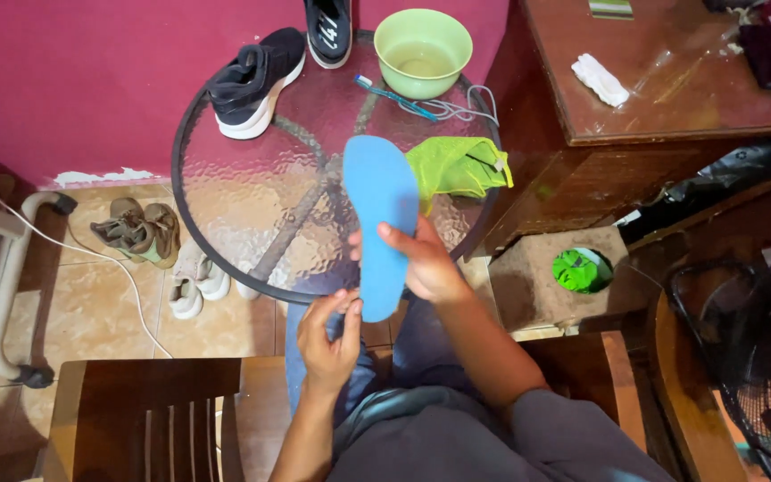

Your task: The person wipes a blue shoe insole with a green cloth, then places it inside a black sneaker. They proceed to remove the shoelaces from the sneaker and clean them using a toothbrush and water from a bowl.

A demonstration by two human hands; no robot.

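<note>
The right hand fingers grip the blue insole upright, the left hand fingers pinch its bottom end; holding it steady seems best.

Even warm indoor light, sharp focus, soft glare on glass table, mild edge distortion

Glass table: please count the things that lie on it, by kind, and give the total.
Black shoes: 2
Green bowl: 1
Toothbrush: 1
Green cloth: 1
Pale cord bundle: 1
Total: 6
Not counted: the blue insole, held in the right hand above the table.
</note>
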